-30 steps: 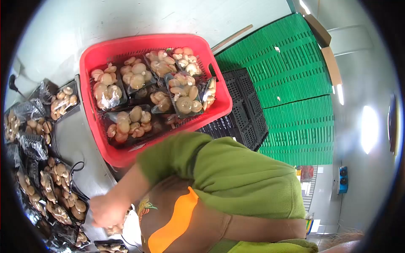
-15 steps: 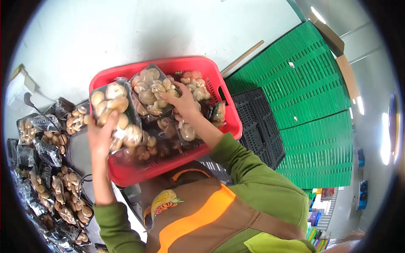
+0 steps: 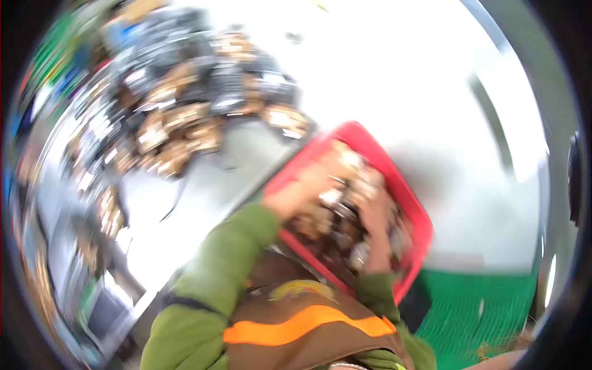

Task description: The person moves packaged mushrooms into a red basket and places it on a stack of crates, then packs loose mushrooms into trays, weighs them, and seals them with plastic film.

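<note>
Our left hand and right hand are amid mushroom packs in the red basket; blur hides whether fingers grip.

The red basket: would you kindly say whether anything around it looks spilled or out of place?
No spill stands out around the red basket; beside it, mushroom packs lie jumbled, not lined up, on the counter. Blur could hide damage.

Left hand, right hand in red basket — among mushroom packs, blurred.
</note>
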A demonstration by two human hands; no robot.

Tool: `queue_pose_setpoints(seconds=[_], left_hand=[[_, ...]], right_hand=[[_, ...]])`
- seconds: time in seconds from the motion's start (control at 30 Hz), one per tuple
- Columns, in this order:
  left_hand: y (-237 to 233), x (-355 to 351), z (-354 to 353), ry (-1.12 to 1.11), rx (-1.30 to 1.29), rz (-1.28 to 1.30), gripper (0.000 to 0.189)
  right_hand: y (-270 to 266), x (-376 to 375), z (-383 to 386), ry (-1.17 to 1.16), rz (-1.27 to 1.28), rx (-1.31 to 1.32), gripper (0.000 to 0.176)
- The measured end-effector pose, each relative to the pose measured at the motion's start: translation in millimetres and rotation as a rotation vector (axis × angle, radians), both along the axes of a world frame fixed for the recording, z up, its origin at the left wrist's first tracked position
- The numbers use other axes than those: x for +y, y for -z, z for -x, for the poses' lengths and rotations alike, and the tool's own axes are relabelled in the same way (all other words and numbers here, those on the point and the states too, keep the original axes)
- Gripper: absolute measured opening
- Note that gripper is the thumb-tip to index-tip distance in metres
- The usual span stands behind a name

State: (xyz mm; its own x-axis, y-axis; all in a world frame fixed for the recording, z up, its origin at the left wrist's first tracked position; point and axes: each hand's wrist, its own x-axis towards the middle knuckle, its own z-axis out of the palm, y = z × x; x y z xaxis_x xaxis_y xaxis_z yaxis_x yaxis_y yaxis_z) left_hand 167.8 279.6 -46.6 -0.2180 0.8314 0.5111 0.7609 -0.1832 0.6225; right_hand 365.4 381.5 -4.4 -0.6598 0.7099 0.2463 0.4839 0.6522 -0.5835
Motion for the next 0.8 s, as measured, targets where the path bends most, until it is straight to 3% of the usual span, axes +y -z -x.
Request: queue_pose_setpoints(seconds=[0.03, 0.07, 0.1, 0.13, 0.17, 0.23, 0.3, 0.33, 0.37, 0.4, 0.43, 0.47, 0.53, 0.6, 0.63, 0.67, 0.7, 0.8], left_hand=[[-17.1, -12.9, 5.1, 0.037, -0.023, 0.164, 0.061], [-15.6, -13.0, 4.1, -0.121, -0.004, 0.132, 0.072], [-28.3, -28.5, 8.9, -0.062, 0.003, 0.101, 0.078], [-38.0, -47.0, 14.3, -0.011, -0.085, -0.066, 0.072], [-59.5, -69.0, 13.3, -0.019, -0.12, -0.123, 0.064], [-80.6, -127.0, 26.0, -0.045, -0.274, -0.102, 0.054], [-61.5, -175.5, 42.2, -0.289, -0.238, -0.253, 0.045], [-62.0, -205.9, 52.7, -0.404, -0.293, -0.186, 0.044], [-43.1, -231.7, 67.7, -0.522, -0.318, -0.159, 0.043], [-19.5, -259.1, 83.6, -0.652, -0.402, -0.164, 0.043], [-14.7, -292.1, 102.0, -0.781, -0.412, -0.223, 0.041], [2.0, -321.8, 114.2, -0.966, -0.497, -0.248, 0.04], [29.8, -391.8, 144.3, -1.236, -0.459, -0.222, 0.041], [46.3, -454.9, 165.1, -1.479, -0.232, -0.19, 0.047], [53.2, -484.4, 170.5, -1.659, -0.078, 0.062, 0.053], [64.3, -499.5, 179.5, -1.629, -0.098, 0.067, 0.056], [72.2, -529.9, 183.4, -1.816, -0.152, 0.188, 0.06], [88.3, -569.2, 194.0, -1.841, -0.162, 0.378, 0.069]], right_hand=[[-37.8, -19.0, 14.7, -0.184, 0.128, 0.088, 0.062], [-17.2, 0.6, -1.3, 0.054, -0.1, -0.31, 0.068], [3.1, 16.9, -8.0, 0.166, -0.29, -0.339, 0.075], [-12.6, 6.7, 6.8, 0.141, -0.403, -0.072, 0.068], [-37.7, -8.6, 22.0, 0.134, -0.394, -0.079, 0.068], [-78.2, -41.3, 62.3, 0.322, 0.087, 0.638, 0.052], [-68.7, -26.6, 81.9, 0.225, 0.286, 0.286, 0.036], [-68.7, -51.8, 107.0, 0.015, 0.275, 0.272, 0.029], [-92.2, -115.3, 146.8, 0.005, 0.06, 0.132, 0.028], [-66.7, -139.0, 171.7, -0.211, 0.323, 0.313, 0.03], [-66.2, -171.8, 201.2, -0.502, 0.169, 0.194, 0.031], [-53.5, -201.5, 227.1, -0.564, 0.547, 0.037, 0.039], [18.9, -244.9, 278.0, -0.732, 0.763, -0.07, 0.052], [38.9, -305.2, 317.9, -0.773, 0.723, -0.09, 0.06], [37.7, -334.0, 340.0, -0.799, 0.729, -0.075, 0.063], [48.8, -354.9, 365.5, -0.819, 0.54, -0.095, 0.069], [60.1, -372.2, 391.5, -0.834, 0.35, -0.115, 0.074], [64.7, -423.4, 452.8, -0.746, 0.225, -0.008, 0.083]])
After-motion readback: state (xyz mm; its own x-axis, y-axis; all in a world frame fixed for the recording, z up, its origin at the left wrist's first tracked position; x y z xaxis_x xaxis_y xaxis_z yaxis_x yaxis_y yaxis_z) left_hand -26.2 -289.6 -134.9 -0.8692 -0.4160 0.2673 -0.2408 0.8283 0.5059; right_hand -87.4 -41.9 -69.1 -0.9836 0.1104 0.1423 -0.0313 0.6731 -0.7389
